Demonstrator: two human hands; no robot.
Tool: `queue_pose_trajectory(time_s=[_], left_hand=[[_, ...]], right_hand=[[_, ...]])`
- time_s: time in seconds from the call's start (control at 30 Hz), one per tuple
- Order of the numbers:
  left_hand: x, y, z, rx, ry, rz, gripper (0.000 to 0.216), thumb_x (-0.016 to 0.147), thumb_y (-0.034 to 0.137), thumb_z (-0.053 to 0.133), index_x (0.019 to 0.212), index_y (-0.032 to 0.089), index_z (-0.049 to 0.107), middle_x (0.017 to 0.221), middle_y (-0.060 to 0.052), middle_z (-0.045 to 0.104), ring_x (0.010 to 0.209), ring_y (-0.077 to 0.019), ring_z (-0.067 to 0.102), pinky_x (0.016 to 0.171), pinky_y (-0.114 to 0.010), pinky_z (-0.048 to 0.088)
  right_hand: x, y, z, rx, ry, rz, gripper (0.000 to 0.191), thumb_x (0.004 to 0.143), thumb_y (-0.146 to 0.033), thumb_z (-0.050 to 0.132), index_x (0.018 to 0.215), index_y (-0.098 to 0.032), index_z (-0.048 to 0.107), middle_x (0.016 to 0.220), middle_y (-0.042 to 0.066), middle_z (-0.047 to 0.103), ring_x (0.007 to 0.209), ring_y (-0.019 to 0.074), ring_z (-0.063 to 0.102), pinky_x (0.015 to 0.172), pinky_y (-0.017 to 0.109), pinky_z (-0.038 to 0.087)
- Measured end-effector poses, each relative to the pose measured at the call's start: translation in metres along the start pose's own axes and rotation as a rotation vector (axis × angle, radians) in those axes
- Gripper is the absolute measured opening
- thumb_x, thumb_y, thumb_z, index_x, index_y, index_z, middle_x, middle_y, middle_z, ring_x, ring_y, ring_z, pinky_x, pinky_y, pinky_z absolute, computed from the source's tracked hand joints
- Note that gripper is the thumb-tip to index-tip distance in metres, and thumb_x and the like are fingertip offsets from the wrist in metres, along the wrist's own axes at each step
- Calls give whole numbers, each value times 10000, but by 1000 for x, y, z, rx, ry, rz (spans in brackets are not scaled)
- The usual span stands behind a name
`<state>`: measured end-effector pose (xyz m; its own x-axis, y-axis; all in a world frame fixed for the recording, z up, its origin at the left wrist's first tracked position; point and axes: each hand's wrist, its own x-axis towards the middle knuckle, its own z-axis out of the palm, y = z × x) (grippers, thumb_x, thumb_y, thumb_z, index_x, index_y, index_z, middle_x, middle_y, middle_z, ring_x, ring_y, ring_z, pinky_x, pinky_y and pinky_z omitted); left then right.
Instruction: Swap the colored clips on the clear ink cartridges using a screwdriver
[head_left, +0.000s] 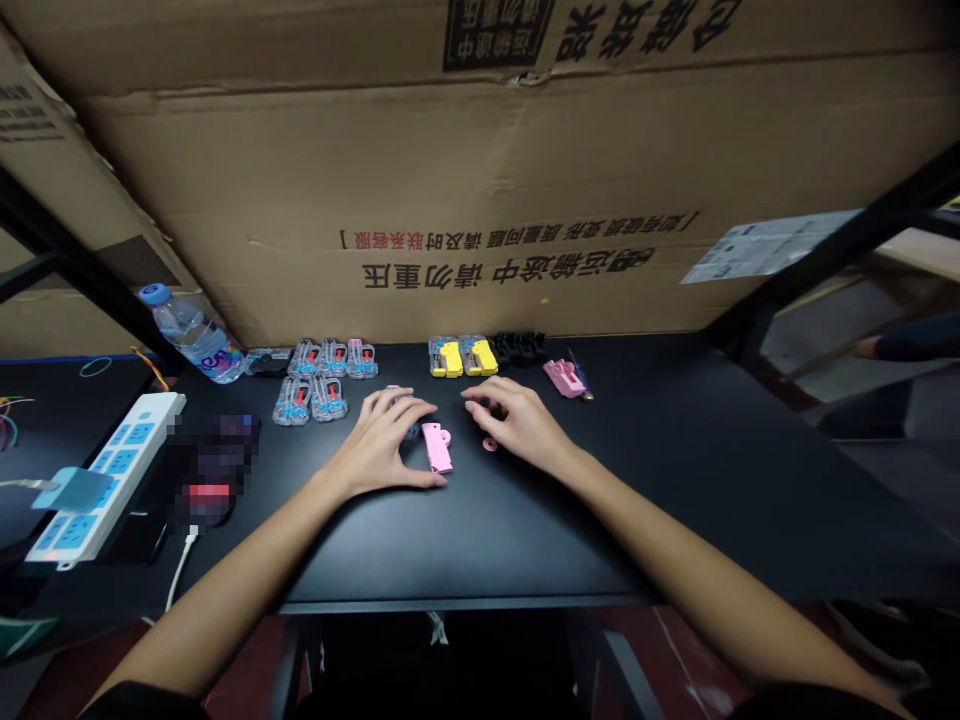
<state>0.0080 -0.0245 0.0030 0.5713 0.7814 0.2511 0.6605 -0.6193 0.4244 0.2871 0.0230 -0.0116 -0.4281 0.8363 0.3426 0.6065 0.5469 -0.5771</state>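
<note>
Head view: our left hand arches over the pink piece, thumb tip against its lower end and fingers curled by its top end. We cannot tell whether that grip truly pinches it or only steadies it. The piece lies flat on the black surface at frame centre.

Our right hand rests palm down with a loose, empty grip, and a small pink ring sits just beside its thumb. We judge the ring the weak point: a brush of the thumb could send it rolling toward the near edge, and it is small enough to lose. A push from the left thumb could also skid the piece sideways.

Further up the frame, the yellow pieces, clear packets and black parts lie close together, so a wide sweep could scatter them. At upper left, the bottle leans near the power strip; knocked, it could roll onto it.
</note>
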Motion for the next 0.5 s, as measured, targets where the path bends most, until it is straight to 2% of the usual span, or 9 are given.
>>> queue_pose_trajectory(time_s=[0.1,0.33,0.5], left_hand=[[0,0,3,-4,-7,-1,870,726,668,890,1440,280,578,1433,-108,668,1499,-399,441,1252,-586,281],[3,1,5,-32,-2,-2,668,788,580,861,1324,255,628,1352,-100,704,1465,-357,493,1262,-569,269],[1,1,4,-19,-20,-8,728,794,577,855,1394,256,595,1380,-115,682,1461,-360,490,1259,-563,277]], right_hand=[[3,6,-6,-160,-51,-84,272,1041,-327,582,1120,-238,827,1094,127,736,1022,295,685,935,469,570],[3,6,-2,-245,-146,-183,263,1057,-315,595,1138,-246,836,1110,123,739,1030,292,657,903,454,529],[3,0,1,-291,-182,-255,290,1079,-307,552,1154,-227,821,1083,126,757,985,285,642,871,437,512]])
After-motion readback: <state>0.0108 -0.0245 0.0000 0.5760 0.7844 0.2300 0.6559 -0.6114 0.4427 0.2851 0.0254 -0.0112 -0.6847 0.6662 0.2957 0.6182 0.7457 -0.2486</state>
